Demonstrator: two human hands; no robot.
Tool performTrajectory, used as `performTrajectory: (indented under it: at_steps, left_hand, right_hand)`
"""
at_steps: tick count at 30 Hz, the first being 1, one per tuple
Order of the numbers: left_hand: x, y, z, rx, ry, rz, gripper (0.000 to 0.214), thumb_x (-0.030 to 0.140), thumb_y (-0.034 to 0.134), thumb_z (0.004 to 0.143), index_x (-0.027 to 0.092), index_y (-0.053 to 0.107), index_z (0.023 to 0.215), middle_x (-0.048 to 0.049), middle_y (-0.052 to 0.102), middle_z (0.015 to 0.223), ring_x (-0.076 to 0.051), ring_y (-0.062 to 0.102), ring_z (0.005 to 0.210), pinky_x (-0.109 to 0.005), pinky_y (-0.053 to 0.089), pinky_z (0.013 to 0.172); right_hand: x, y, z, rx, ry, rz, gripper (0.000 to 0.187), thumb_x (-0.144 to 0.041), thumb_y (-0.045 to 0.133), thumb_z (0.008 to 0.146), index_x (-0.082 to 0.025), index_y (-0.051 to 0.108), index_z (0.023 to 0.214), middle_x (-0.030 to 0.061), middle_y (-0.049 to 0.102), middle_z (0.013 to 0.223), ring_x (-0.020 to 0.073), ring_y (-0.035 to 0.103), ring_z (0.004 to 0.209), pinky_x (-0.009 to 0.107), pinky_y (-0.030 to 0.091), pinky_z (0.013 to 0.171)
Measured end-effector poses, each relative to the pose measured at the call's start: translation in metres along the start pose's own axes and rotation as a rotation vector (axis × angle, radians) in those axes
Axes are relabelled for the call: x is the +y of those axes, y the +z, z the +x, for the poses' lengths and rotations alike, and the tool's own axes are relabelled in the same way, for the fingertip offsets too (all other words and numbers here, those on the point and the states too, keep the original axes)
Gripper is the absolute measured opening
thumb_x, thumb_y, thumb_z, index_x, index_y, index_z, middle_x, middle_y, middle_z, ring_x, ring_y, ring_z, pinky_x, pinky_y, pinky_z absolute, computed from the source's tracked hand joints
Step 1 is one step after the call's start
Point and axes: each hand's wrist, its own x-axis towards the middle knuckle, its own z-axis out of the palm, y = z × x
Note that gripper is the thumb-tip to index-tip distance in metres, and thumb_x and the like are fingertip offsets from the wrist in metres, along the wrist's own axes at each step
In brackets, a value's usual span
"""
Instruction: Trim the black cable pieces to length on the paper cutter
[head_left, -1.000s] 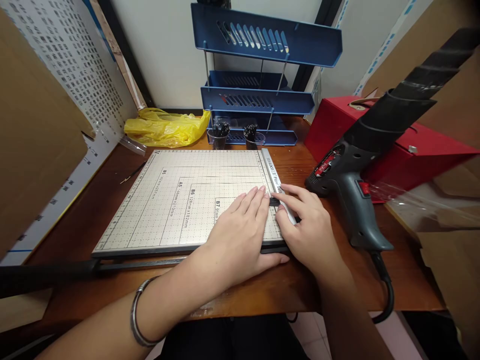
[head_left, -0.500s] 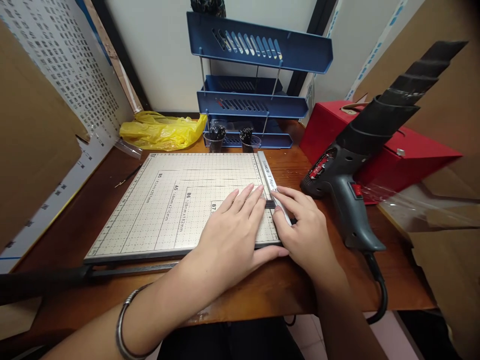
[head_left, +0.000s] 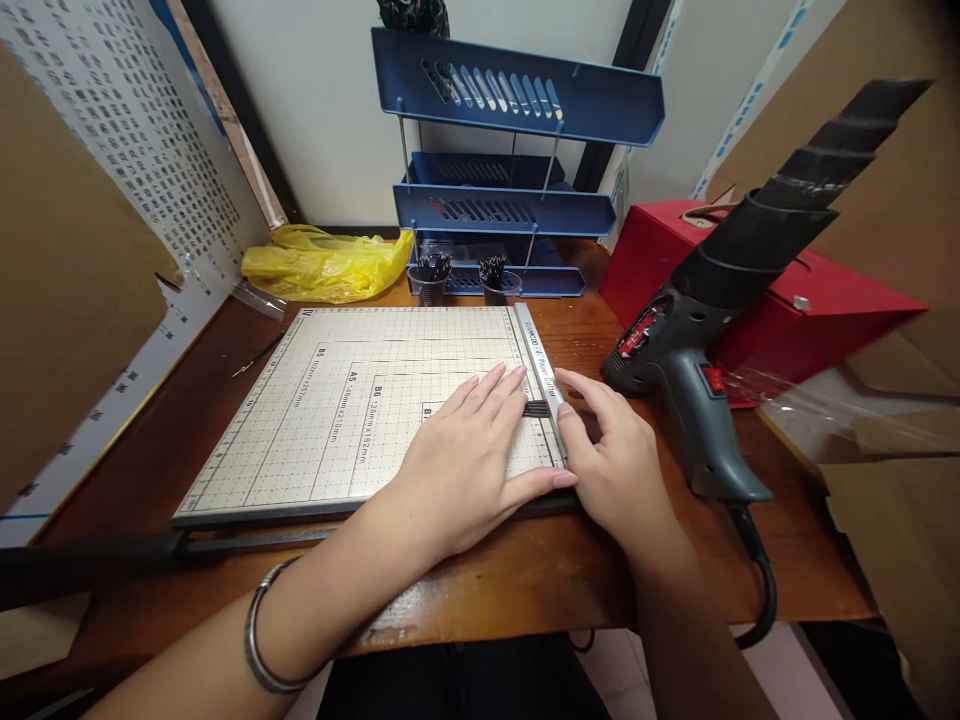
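Note:
My left hand [head_left: 461, 450] lies flat on the cream, grid-printed board of a paper cutter [head_left: 330, 410], fingers stretched out and thumb pointing right. Thin black strips [head_left: 536, 408], side by side, show between its fingers and the cutter's metal edge rail [head_left: 538, 365]; the rest of them is under the hand. At the rail's outer side my right hand [head_left: 619, 455] is curled, thumb tip against the rail where the strips pass under it. Whatever its fingers hold there is hidden. The cutter's blade arm [head_left: 255, 540] is along the near side, its black handle at the left.
A heat gun [head_left: 701, 385] stands at the right before a red box [head_left: 817, 310]. Behind the cutter are two cups of thin black pieces [head_left: 431, 280], a blue tray rack [head_left: 510, 210] and a yellow plastic bag [head_left: 326, 265]. Cardboard [head_left: 67, 280] stands at the left.
My right hand has shifted slightly, its index finger and thumb moving off the rail's top to its outer edge. More of the black strips shows beside my left hand, which stays flat.

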Motion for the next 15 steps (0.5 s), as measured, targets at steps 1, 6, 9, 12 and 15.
performTrajectory:
  at_steps: [1, 6, 9, 12, 15]
  left_hand:
    - [0.0002, -0.0001, -0.0001, 0.006, 0.001, 0.004, 0.086, 0.075, 0.028, 0.098, 0.007, 0.043, 0.150, -0.0131, 0.031, 0.166, -0.027, 0.024, 0.156, -0.047, 0.023, 0.129]
    - [-0.0011, -0.0009, -0.0009, 0.038, 0.008, 0.033, 0.086, 0.074, 0.025, 0.099, 0.007, 0.043, 0.150, -0.0134, 0.033, 0.165, -0.027, 0.023, 0.156, -0.046, 0.023, 0.129]
    - [-0.0028, -0.0019, -0.0008, 0.047, 0.007, 0.045, 0.085, 0.074, 0.026, 0.099, 0.007, 0.045, 0.149, -0.0140, 0.035, 0.164, -0.028, 0.024, 0.156, -0.047, 0.023, 0.128]
    - [-0.0034, -0.0022, -0.0007, 0.033, 0.008, 0.037, 0.081, 0.071, 0.027, 0.101, 0.008, 0.046, 0.148, -0.0139, 0.035, 0.164, -0.029, 0.024, 0.156, -0.047, 0.025, 0.128]
    - [-0.0032, -0.0019, -0.0006, 0.023, 0.010, 0.028, 0.075, 0.067, 0.029, 0.102, 0.010, 0.047, 0.147, -0.0135, 0.035, 0.164, -0.030, 0.025, 0.156, -0.048, 0.025, 0.127]
  right_hand:
    - [-0.0004, -0.0001, 0.0002, -0.003, 0.008, 0.005, 0.041, -0.029, 0.049, 0.093, -0.012, 0.068, 0.125, 0.0117, 0.071, 0.123, 0.0266, 0.065, 0.113, 0.047, 0.051, 0.102]
    - [-0.0010, 0.0007, 0.0006, -0.012, 0.031, 0.009, 0.040, -0.028, 0.051, 0.090, -0.012, 0.069, 0.122, 0.0113, 0.072, 0.120, 0.0273, 0.066, 0.111, 0.049, 0.051, 0.102]
    - [-0.0003, 0.0016, 0.0004, 0.002, 0.001, -0.006, 0.038, -0.027, 0.052, 0.090, -0.012, 0.070, 0.120, 0.0114, 0.072, 0.119, 0.0271, 0.066, 0.109, 0.048, 0.052, 0.100]
    - [0.0000, 0.0025, 0.0000, 0.003, -0.065, -0.015, 0.032, -0.028, 0.056, 0.090, -0.014, 0.072, 0.114, 0.0111, 0.073, 0.119, 0.0268, 0.066, 0.110, 0.047, 0.052, 0.100]
    - [0.0002, 0.0030, -0.0006, -0.001, -0.120, -0.037, 0.027, -0.028, 0.060, 0.089, -0.017, 0.075, 0.109, 0.0109, 0.072, 0.121, 0.0273, 0.064, 0.113, 0.047, 0.052, 0.102]
